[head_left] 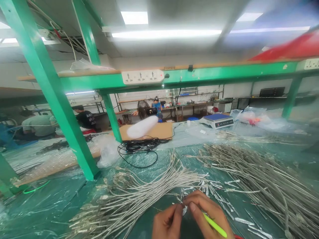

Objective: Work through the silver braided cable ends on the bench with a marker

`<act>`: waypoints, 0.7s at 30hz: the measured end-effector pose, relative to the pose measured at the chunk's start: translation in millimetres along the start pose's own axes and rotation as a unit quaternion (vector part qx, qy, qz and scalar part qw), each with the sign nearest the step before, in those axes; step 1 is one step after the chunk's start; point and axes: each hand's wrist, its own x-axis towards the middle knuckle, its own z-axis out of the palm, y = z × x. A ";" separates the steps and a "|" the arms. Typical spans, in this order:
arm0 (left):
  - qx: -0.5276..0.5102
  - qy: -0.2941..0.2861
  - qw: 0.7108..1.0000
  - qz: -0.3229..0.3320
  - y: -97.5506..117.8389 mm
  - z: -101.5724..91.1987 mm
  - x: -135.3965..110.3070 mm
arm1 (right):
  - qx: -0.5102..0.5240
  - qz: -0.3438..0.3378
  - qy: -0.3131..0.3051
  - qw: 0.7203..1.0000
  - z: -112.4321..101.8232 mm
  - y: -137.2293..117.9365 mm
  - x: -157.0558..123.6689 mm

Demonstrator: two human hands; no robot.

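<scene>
My left hand (pixel 167 221) is closed in a pinch at the bottom middle, with a small silvery cable end (pixel 184 210) at its fingertips. Touching the same spot are the fingers of my right hand (pixel 208 214), which is also closed. A slim tool with a yellow-green handle (pixel 215 226) lies in that hand; its tip is hidden. A fanned bundle of grey cables (pixel 152 189) with connector ends spreads beside and beyond my left hand. To the right lies a larger heap of grey cables (pixel 251 169). Scraps of silvery foil (pixel 224 202) are strewn beside my right hand.
A green post (pixel 57 96) rises at left, and a green beam with a power strip (pixel 142 77) crosses above. Coiled black cable (pixel 139 146), a scale (pixel 216 121) and plastic bags (pixel 261 119) sit farther back. Other people (pixel 85 119) are in the background.
</scene>
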 end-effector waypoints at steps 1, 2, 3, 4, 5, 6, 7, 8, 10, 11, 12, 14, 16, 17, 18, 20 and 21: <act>-0.001 -0.005 1.000 0.001 -1.1 0.8 -0.1 | 0.001 -0.004 0.004 1.000 1.2 -0.2 0.0; -0.003 -0.009 1.000 0.001 -2.2 1.3 -0.1 | 0.004 -0.009 0.004 1.000 2.4 -0.4 -0.3; -0.004 -0.012 1.000 0.000 -3.3 1.6 0.0 | 0.010 -0.015 0.002 1.000 3.6 -0.7 -0.8; -0.006 -0.014 1.000 -0.001 -4.3 1.7 0.1 | 0.018 -0.021 -0.002 1.000 4.8 -1.0 -1.6; -0.009 -0.017 1.000 -0.004 -5.0 1.7 0.3 | 0.026 -0.026 -0.005 0.999 5.8 -1.1 -2.6; -0.013 -0.019 1.000 -0.007 -5.2 1.5 0.6 | 0.031 -0.030 -0.006 0.999 6.6 -1.2 -3.7; -0.017 -0.022 1.000 -0.013 -5.0 1.2 0.9 | 0.033 -0.032 -0.004 0.999 6.9 -1.4 -4.6; -0.022 -0.022 0.999 -0.019 -4.3 0.9 1.2 | 0.030 -0.032 -0.001 0.999 6.8 -1.7 -5.4; -0.029 -0.015 0.999 -0.036 -1.6 0.0 2.3 | 0.018 -0.026 0.010 0.999 4.8 -3.0 -5.6; -0.032 -0.009 0.998 -0.046 0.0 -0.5 2.9 | 0.010 -0.020 0.016 1.000 3.0 -4.0 -4.9; -0.038 -0.002 0.998 -0.057 1.4 -1.2 3.7 | 0.003 -0.015 0.021 1.000 1.0 -5.1 -3.9; -0.060 0.011 0.995 -0.083 3.3 -2.7 5.5 | -0.010 -0.006 0.023 1.000 -3.3 -7.4 -1.2; -0.101 0.017 0.989 -0.111 3.4 -4.6 7.1 | -0.016 -0.006 0.004 1.000 -6.7 -8.6 1.0; -0.127 0.017 0.984 -0.123 3.1 -5.6 7.6 | -0.018 -0.010 -0.011 1.000 -7.7 -8.7 1.6; -0.152 0.014 0.979 -0.134 2.7 -6.7 7.9 | -0.018 -0.016 -0.025 0.999 -8.2 -8.4 1.8; -0.190 0.008 0.971 -0.146 2.4 -8.9 7.5 | -0.020 -0.027 -0.045 0.998 -8.1 -6.8 1.4; -0.200 0.005 0.969 -0.144 2.6 -9.8 6.9 | -0.021 -0.029 -0.050 0.998 -7.7 -5.8 0.9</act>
